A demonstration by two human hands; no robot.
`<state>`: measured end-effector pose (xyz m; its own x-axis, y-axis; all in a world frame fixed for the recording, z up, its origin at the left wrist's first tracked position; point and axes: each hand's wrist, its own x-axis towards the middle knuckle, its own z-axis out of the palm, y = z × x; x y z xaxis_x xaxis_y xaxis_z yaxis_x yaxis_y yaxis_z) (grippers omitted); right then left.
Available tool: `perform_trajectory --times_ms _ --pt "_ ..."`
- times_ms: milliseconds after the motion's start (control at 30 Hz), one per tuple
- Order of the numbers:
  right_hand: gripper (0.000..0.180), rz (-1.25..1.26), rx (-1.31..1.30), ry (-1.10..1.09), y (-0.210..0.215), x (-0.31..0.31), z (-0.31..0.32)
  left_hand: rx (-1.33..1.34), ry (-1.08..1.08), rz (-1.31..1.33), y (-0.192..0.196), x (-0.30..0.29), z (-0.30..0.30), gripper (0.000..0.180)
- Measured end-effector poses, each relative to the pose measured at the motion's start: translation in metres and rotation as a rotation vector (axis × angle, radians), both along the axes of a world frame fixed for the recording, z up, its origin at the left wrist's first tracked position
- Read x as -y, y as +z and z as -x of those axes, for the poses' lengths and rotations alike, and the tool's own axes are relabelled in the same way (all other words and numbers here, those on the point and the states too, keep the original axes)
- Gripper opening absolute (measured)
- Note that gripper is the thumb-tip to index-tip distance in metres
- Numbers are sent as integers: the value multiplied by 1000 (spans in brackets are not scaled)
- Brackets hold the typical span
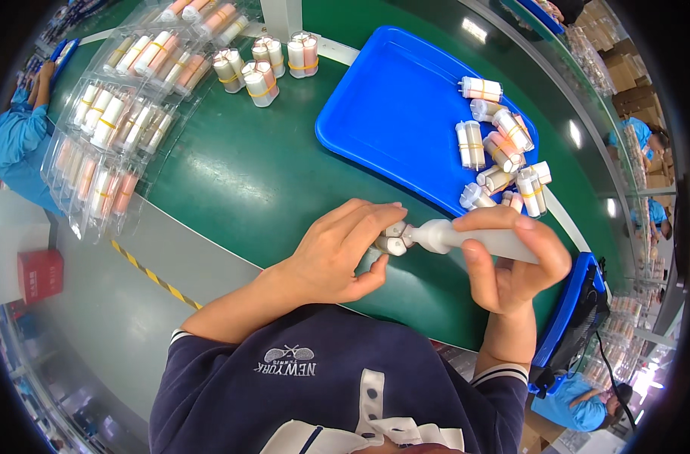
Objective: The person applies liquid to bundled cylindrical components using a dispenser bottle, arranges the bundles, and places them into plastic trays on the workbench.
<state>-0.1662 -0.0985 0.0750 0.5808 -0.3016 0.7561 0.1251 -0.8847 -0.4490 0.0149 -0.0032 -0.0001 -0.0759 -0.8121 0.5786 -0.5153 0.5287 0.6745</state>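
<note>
Near the near edge of the green tabletop [231, 181], roughly midway along, the left hand [333, 246] grips a small bundle of cylinders [392, 245], fingers over its far side, thumb on the near side. White ends of the bundle face right; the rest sits behind the fingers, and whether it rests on the surface cannot be told. Right hand [522, 284] closed around a translucent white bottle [500, 244], thumb toward the body, index finger along the far side; bottle lies nearly level, narrow tip pointing left at the bundle's end. Tip and bundle meet in view; actual contact unclear. Beyond the hands, toward the far right, a blue tray [390, 98]: banded bundles [471, 145], white, pink and greyish, lie heaped along its right end, some on their sides, yellow bands round them. By the far edge of the tabletop, four upright bundles [260, 85] stand close together beside a pale post [282, 17]. Along the left end, clear plastic trays [76, 216] overlap, filled with more banded cylinders. Past that end, a person in blue [21, 144]. On the floor at left: red box [40, 275], yellow-and-black striped tape [156, 275].
</note>
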Motion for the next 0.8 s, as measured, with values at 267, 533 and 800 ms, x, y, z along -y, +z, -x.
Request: perform_trajectory --times_ms 267,533,800 --pt "54 38 -36 -62 4 0 9 -7 77 -13 -3 0 2 51" --pt "55 41 -39 -46 9 -2 10 42 68 5 -5 1 3 46" --pt "50 20 -7 -19 1 -3 4 -27 75 -1 -9 2 5 42"
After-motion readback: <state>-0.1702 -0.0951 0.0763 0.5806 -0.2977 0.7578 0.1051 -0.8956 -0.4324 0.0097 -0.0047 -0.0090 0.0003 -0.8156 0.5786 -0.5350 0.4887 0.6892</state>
